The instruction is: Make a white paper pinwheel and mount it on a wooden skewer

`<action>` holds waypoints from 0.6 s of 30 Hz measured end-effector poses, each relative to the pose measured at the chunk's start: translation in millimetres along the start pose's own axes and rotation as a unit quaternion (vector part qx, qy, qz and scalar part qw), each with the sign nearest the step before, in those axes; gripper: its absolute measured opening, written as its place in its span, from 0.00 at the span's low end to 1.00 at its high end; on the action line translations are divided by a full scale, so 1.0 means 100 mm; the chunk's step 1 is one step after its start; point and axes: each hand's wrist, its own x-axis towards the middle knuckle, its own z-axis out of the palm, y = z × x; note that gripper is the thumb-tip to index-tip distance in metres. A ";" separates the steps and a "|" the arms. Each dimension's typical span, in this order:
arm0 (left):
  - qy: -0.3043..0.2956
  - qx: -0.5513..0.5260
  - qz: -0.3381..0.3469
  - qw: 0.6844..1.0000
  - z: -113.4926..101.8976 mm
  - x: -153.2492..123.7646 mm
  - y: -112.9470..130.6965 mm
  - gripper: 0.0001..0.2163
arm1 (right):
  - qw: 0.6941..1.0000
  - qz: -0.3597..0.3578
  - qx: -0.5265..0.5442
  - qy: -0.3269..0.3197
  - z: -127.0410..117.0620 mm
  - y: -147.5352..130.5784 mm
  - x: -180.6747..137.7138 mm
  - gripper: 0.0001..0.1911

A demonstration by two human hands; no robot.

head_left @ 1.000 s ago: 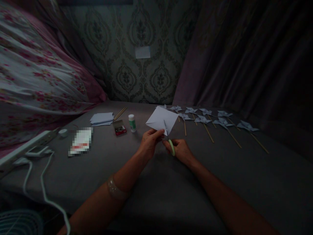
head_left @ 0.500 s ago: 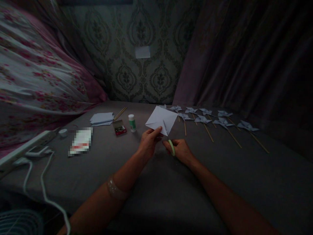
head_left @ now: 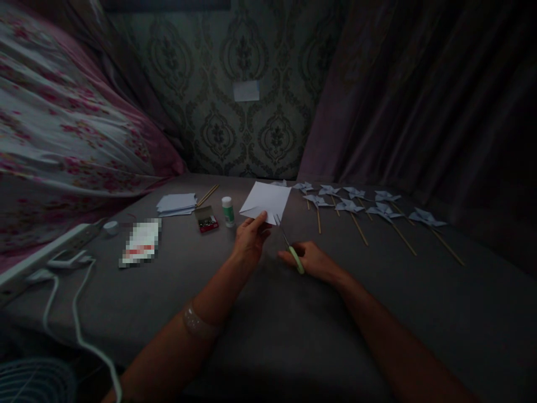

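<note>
My left hand (head_left: 250, 238) pinches the near edge of a white square of paper (head_left: 268, 198), thumb on top, holding it tilted above the table. A slit shows in the paper by the thumb. In my right hand (head_left: 308, 260) is a pair of scissors (head_left: 296, 259) with light green handles. Their blades are parted slightly, and the tips lie at the paper's lower right corner. Several finished paper pinwheels (head_left: 384, 211) on wooden sticks lie to the right of my hands.
On the left are a stack of white paper (head_left: 176, 205), wooden sticks (head_left: 208, 195), a small red box of metal pins (head_left: 207, 220), a green and white glue stick (head_left: 227, 212), a round white cap (head_left: 111, 228), a blurred packet (head_left: 141, 242) and a power strip (head_left: 50, 257) with cables.
The paper has moved left and turned in my left hand. The scissor blades, which were over the paper in the cut, have drawn back toward its corner.
</note>
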 end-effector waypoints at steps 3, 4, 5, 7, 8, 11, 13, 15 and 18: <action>0.032 -0.013 0.021 0.999 -0.03 0.06 0.05 0.18 | 0.996 0.051 -0.057 -0.047 -0.19 0.06 -0.03 0.25; 0.039 -0.015 0.022 0.999 -0.04 0.07 0.06 0.18 | 0.993 0.071 -0.086 -0.050 -0.26 0.08 -0.03 0.26; 0.042 -0.017 0.020 0.999 -0.04 0.08 0.06 0.17 | 0.988 0.089 -0.122 -0.044 -0.32 0.10 -0.04 0.27; 0.037 -0.018 0.013 0.999 -0.04 0.08 0.05 0.17 | 0.973 0.110 -0.203 -0.025 -0.40 0.13 -0.04 0.28; 0.030 -0.016 0.010 0.999 -0.04 0.07 0.03 0.17 | 0.964 0.115 -0.240 -0.014 -0.41 0.13 -0.04 0.29; 0.005 0.002 0.003 1.000 -0.03 0.04 -0.03 0.18 | 0.942 0.121 -0.313 0.025 -0.34 0.08 -0.03 0.28; -0.011 0.021 0.000 1.000 -0.02 0.02 -0.08 0.17 | 0.933 0.121 -0.332 0.062 -0.23 0.01 -0.02 0.28; -0.022 0.041 -0.001 0.999 -0.02 -0.01 -0.14 0.16 | 0.928 0.112 -0.341 0.094 -0.12 -0.04 -0.02 0.27; -0.049 0.065 -0.017 0.997 -0.01 -0.07 -0.22 0.15 | 0.926 0.085 -0.345 0.127 0.01 -0.07 -0.01 0.25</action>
